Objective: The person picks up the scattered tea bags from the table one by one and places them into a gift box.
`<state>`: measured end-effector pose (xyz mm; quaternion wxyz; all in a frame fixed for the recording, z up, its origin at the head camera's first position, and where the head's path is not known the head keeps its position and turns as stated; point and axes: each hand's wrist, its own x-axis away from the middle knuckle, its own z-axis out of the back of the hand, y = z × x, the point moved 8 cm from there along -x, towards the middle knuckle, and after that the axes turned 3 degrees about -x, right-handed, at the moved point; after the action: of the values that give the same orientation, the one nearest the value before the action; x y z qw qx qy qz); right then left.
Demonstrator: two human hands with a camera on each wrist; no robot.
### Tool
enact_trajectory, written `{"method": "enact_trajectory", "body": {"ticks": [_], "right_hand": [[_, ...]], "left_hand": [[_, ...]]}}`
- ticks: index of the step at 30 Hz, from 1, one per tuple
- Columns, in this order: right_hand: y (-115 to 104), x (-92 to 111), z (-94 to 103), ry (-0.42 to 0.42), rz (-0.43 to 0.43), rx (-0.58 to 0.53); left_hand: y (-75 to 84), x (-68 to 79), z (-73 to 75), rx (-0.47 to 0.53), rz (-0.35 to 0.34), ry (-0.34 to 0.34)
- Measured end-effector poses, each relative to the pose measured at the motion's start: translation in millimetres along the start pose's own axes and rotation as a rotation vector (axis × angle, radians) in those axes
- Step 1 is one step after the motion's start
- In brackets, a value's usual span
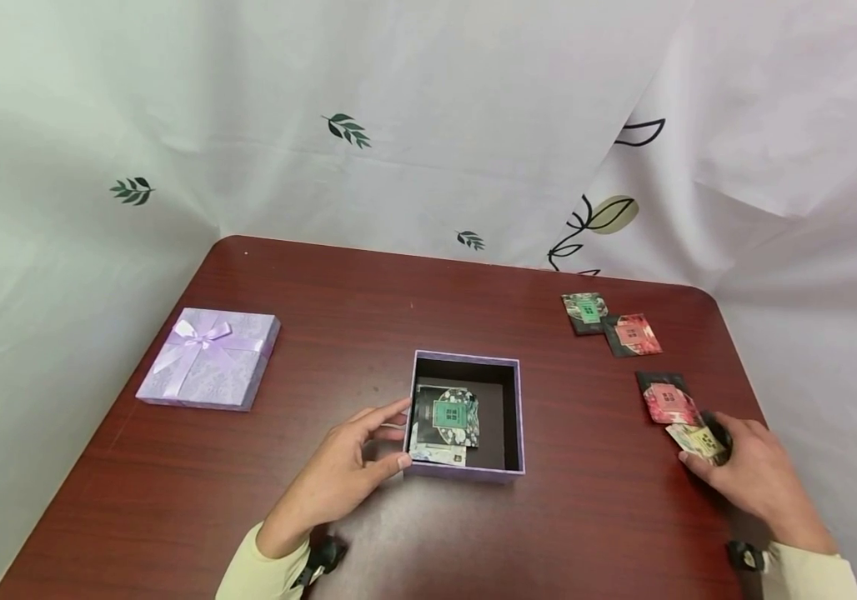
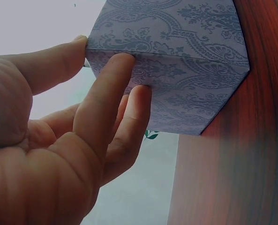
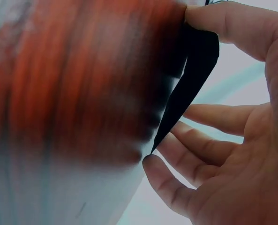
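Observation:
In the head view, an open lavender patterned box (image 1: pixel 522 417) sits near the middle of the table. Inside, at its left, lie a dark sachet with a green label (image 1: pixel 449 415) and a paler one (image 1: pixel 438 453) partly beneath it. My left hand (image 1: pixel 342 467) touches the box's left side, thumb tip at the near corner; its fingertips rest against the patterned wall (image 2: pixel 185 89) in the left wrist view. At the far right, my right hand (image 1: pixel 759 467) grips a flat sachet with a yellow label (image 1: pixel 702 442), seen as a dark edge-on shape (image 3: pixel 190 70) in the right wrist view.
Beside the right hand lies a sachet with a red label (image 1: pixel 670 402). Farther back are another red-labelled sachet (image 1: pixel 633 335) and a green-labelled one (image 1: pixel 586 312), overlapping at a corner. The box lid (image 1: pixel 211 367) with a ribbon bow lies at left. White curtains (image 1: pixel 398 183) border the table (image 1: pixel 308 283).

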<state>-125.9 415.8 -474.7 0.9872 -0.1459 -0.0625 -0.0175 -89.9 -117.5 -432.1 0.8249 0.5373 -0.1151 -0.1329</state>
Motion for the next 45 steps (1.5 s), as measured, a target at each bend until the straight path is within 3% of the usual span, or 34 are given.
{"method": "enact_trajectory", "body": {"ticks": [12, 26, 37, 45], "right_hand": [[-5, 7, 10.3, 0.1, 0.057, -0.036], [-9, 15, 27.8, 0.142, 0.021, -0.021], [-42, 21, 50.5, 0.261, 0.114, -0.06], [-79, 16, 68.2, 0.319, 0.21, -0.066]], "left_hand": [[-0.5, -0.3, 0.3, 0.016, 0.004, -0.002], [0.2, 0.3, 0.7, 0.004, -0.014, 0.006], [-1.1, -0.4, 0.2, -0.011, -0.002, 0.002], [-2.0, -0.5, 0.0, -0.009, 0.012, -0.002]]}}
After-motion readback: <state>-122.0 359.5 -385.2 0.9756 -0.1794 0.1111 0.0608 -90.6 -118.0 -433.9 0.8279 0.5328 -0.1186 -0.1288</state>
